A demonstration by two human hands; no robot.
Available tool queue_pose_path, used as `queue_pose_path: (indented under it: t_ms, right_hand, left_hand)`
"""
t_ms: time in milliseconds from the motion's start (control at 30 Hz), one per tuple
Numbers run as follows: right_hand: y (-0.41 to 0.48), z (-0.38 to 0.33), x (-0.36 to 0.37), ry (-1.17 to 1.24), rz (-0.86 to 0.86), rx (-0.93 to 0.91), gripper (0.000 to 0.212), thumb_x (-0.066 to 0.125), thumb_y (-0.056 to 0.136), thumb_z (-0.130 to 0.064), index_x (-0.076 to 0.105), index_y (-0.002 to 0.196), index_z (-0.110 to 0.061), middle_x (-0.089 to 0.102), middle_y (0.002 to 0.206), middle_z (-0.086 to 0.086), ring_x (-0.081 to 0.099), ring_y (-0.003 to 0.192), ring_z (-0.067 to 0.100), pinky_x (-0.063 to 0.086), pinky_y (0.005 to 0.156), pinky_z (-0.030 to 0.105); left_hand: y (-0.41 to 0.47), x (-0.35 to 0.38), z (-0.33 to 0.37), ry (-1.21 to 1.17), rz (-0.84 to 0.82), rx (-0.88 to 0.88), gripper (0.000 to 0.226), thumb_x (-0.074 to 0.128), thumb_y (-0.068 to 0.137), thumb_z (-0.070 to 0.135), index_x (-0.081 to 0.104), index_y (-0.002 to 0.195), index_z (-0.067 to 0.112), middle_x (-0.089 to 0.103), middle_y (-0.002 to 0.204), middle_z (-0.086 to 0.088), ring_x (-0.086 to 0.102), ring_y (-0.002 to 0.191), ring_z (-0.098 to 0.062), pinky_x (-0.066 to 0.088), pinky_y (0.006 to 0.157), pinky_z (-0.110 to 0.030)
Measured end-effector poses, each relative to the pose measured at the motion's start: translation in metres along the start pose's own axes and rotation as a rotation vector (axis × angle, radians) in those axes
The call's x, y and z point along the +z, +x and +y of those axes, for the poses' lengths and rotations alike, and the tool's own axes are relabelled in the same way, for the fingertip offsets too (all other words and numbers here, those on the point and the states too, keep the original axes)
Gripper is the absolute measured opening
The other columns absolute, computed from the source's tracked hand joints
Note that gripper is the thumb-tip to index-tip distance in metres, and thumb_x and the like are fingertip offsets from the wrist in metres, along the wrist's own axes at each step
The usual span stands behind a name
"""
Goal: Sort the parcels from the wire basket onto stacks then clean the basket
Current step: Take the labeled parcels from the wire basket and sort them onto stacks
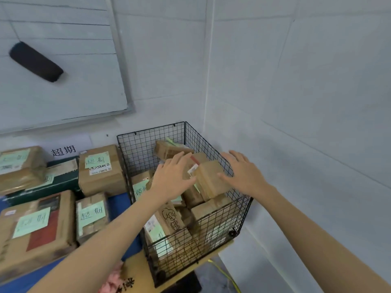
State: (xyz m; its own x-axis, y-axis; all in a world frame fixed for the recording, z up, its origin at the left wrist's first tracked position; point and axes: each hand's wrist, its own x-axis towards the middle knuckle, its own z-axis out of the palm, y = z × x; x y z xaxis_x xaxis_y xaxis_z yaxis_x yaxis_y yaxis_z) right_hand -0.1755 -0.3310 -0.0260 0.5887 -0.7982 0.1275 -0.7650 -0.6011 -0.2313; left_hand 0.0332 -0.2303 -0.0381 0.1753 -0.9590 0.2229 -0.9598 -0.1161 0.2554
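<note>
A black wire basket (237,195) stands in the room's corner on a wooden board, filled with several brown cardboard parcels. The topmost parcel (208,178) lies tilted, with a small white label on its left edge. My left hand (173,176) hovers over that parcel's left side, fingers spread. On the parcel's right side is my right hand (243,172), also spread, its thumb at the parcel's right face. Neither hand is closed around it. A lower parcel (167,218) in the basket bears a drawn cartoon and a green note.
Left of the basket, several brown parcels with green handwritten notes (101,168) (36,227) lie on a blue surface (118,201). A whiteboard (63,60) with a black eraser (36,61) hangs on the wall. White walls close in behind and to the right.
</note>
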Motion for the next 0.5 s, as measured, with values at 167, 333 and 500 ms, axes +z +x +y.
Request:
queue_pose_path:
  t_ms: [167,333,500]
  right_hand:
    - [0.028,0.019,0.009,-0.046,-0.061,-0.092,0.080,0.063,0.090,-0.048,0.022,0.156,-0.030,0.021,0.162,0.003,0.019,0.149,0.023,0.029,0.117,0.045]
    - [0.057,0.041,0.024,-0.127,-0.136,-0.183,0.081,0.063,0.089,-0.048,0.022,0.156,-0.028,0.021,0.161,0.002,0.019,0.148,0.021,0.031,0.115,0.044]
    - [0.084,0.059,0.032,-0.175,-0.179,-0.253,0.079,0.060,0.092,-0.051,0.019,0.156,-0.030,0.018,0.162,-0.001,0.014,0.150,0.021,0.023,0.119,0.041]
  left_hand:
    - [0.030,0.035,0.002,-0.014,-0.040,-0.029,0.082,0.051,0.087,0.067,0.023,0.154,0.029,0.029,0.159,0.004,0.037,0.140,-0.023,0.033,0.112,-0.046]
    - [0.062,0.071,0.000,-0.102,-0.105,-0.113,0.083,0.054,0.085,0.065,0.023,0.153,0.029,0.033,0.157,0.001,0.040,0.138,-0.026,0.039,0.107,-0.049]
    - [0.090,0.094,-0.001,-0.155,-0.122,-0.152,0.080,0.054,0.086,0.068,0.029,0.151,0.029,0.036,0.154,0.002,0.037,0.139,-0.023,0.035,0.107,-0.047]
